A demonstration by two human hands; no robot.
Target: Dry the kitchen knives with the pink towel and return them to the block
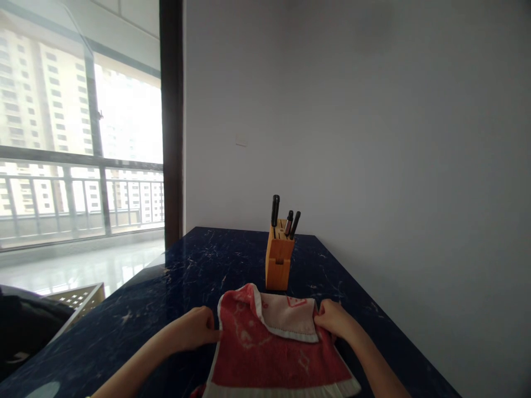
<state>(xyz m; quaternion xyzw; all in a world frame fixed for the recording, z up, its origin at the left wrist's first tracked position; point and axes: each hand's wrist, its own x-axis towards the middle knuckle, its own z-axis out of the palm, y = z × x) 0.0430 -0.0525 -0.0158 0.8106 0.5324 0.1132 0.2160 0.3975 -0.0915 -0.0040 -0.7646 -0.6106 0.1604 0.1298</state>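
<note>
Head view: a red terry towel (274, 359) with a white hemmed border (282, 392) lies on a dark blue marble-patterned tabletop (215, 260), near its front edge, with the far corner folded back to show a paler pink flap (286, 318). The left hand (193, 330) is at the towel's left edge and the right hand (334, 320) at its right edge, each curled and partly closed, with the width of the towel between them. Whether either grips the cloth or merely presses on it cannot be told from this angle. The towel appears light, soft and limp, with little stiffness of its own; the hemmed border would likely offer the firmest hold. Just beyond it stands a bamboo knife block (279, 262) holding black knife handles (275, 210) upright. A balcony railing (83, 188) shows through the window (128, 110) at left.
</note>
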